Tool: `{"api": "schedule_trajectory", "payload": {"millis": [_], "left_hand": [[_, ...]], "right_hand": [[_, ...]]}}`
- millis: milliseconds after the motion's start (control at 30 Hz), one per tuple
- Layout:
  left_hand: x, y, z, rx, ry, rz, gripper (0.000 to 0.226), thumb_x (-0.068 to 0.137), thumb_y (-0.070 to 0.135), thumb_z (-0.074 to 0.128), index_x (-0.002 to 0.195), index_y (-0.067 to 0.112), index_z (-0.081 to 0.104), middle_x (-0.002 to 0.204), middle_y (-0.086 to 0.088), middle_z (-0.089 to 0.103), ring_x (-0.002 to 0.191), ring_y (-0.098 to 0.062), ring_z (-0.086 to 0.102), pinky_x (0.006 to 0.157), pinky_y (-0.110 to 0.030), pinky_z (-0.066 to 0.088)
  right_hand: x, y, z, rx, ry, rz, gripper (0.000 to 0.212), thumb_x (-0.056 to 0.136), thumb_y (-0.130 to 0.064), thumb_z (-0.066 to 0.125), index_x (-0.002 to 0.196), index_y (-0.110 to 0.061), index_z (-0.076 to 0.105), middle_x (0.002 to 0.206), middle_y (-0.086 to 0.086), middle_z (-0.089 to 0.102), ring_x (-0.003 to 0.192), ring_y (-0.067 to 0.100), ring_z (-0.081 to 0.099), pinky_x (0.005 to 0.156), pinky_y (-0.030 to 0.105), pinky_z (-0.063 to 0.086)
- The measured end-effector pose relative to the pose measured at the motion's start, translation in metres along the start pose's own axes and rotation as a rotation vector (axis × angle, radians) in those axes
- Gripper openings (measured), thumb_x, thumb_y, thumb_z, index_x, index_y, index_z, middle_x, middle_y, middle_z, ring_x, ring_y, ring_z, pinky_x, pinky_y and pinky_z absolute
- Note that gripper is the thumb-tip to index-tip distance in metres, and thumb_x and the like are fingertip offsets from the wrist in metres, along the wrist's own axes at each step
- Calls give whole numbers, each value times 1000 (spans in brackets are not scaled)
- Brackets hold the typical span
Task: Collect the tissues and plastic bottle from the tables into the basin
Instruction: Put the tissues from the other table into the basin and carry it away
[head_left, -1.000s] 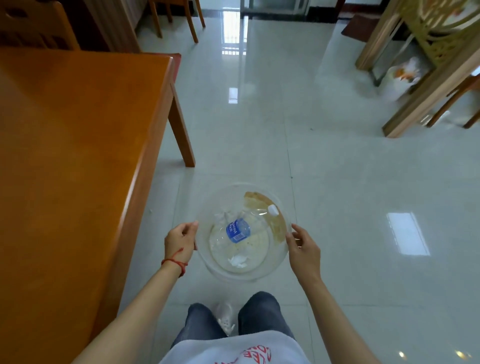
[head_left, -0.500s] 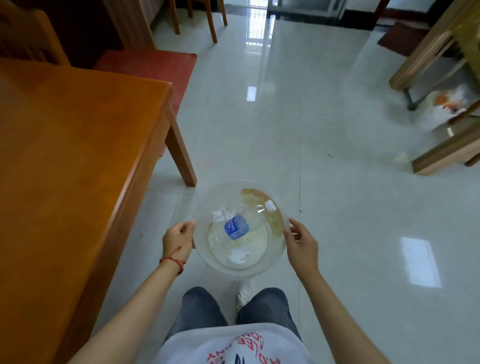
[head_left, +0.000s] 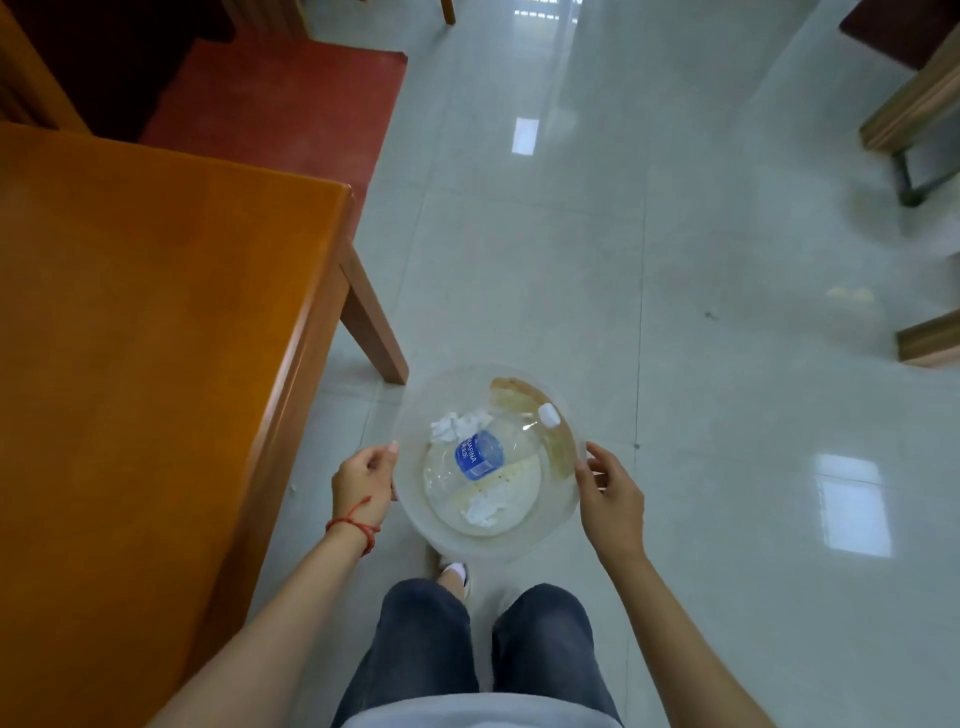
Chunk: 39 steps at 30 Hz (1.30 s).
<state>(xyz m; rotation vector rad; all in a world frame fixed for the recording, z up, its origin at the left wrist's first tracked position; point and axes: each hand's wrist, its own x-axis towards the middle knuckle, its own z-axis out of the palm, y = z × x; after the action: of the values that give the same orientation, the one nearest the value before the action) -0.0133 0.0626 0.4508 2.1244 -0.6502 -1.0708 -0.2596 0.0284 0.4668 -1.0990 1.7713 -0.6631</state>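
I carry a clear plastic basin (head_left: 415, 415) in front of me, above the tiled floor. My left hand (head_left: 363, 480) grips its left rim and my right hand (head_left: 610, 499) grips its right rim. Inside lies a clear plastic bottle (head_left: 480, 454) with a blue label and a white cap, pointing to the upper right. One crumpled white tissue (head_left: 454, 426) rests at the bottle's upper left, another tissue (head_left: 485, 509) near the basin's front.
An orange wooden table (head_left: 145, 322) fills the left side, its leg (head_left: 371, 327) close to the basin. A red mat (head_left: 275, 98) lies beyond it. Wooden furniture legs (head_left: 914, 104) stand at the far right. Glossy floor tiles stretch ahead.
I have walked forward along the table: its corner and leg now sit nearer and the red mat has come into view. My hands keep their hold on the basin.
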Motion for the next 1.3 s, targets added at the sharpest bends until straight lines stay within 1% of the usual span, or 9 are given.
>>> {"api": "schedule_trajectory", "payload": {"millis": [300,433,633,733,867,967,1067,1167,1300], "left_hand": [[107,-19,31,13,39,-83,19,88,24,53,85,8,63,80,-14,62,72,-29,59,73,-42,55],[151,-54,58,-16,48,-130,19,87,23,53,90,7,64,83,-13,62,73,-26,57,74,-42,55],[224,-131,107,-31,57,-199,12,88,20,54,84,12,62,68,-7,59,68,-24,56,47,-15,52],[258,-173,129,-38,48,-258,12,88,21,53,84,13,62,65,-7,58,70,-27,58,48,-18,54],[297,-216,156,-55,63,-296,18,89,16,52,97,5,62,83,-14,62,76,-28,59,46,-16,52],[322,-241,173,-66,81,-323,24,89,15,51,105,-1,60,84,-13,61,68,-22,58,45,-15,52],[344,-261,185,-69,98,-337,23,89,15,51,105,1,60,75,-7,59,64,-18,55,46,-15,51],[362,-274,193,-67,107,-349,24,89,16,50,106,1,60,84,-12,59,68,-23,56,48,-18,53],[376,-281,198,-79,113,-360,27,90,16,48,108,-1,58,91,-15,59,79,-28,57,67,-33,53]], "right_hand": [[89,19,71,-1,10,92,32,90,-31,54,120,-21,55,93,-5,61,80,4,58,66,14,41],[132,53,101,-11,-7,119,28,89,-24,55,117,-22,57,94,-5,62,82,3,58,62,5,42],[204,127,154,-56,-69,118,26,88,-17,56,113,-23,59,86,-14,60,80,3,58,60,-1,39],[240,166,183,-103,-123,101,26,89,-17,55,114,-24,59,84,-13,60,78,4,59,60,-1,39],[282,213,219,-145,-176,92,28,89,-16,55,116,-21,58,85,-7,60,74,7,58,61,4,42],[304,243,243,-157,-183,103,29,89,-17,55,117,-22,57,85,-9,60,71,5,57,62,11,42],[320,267,263,-166,-183,113,30,89,-18,55,119,-22,57,90,-4,61,70,8,57,60,9,42],[333,283,280,-157,-177,122,31,89,-19,55,120,-23,56,93,-3,61,71,10,56,61,9,41],[345,290,297,-152,-185,137,32,89,-19,55,120,-26,56,94,-4,61,71,10,56,60,8,41]]}}
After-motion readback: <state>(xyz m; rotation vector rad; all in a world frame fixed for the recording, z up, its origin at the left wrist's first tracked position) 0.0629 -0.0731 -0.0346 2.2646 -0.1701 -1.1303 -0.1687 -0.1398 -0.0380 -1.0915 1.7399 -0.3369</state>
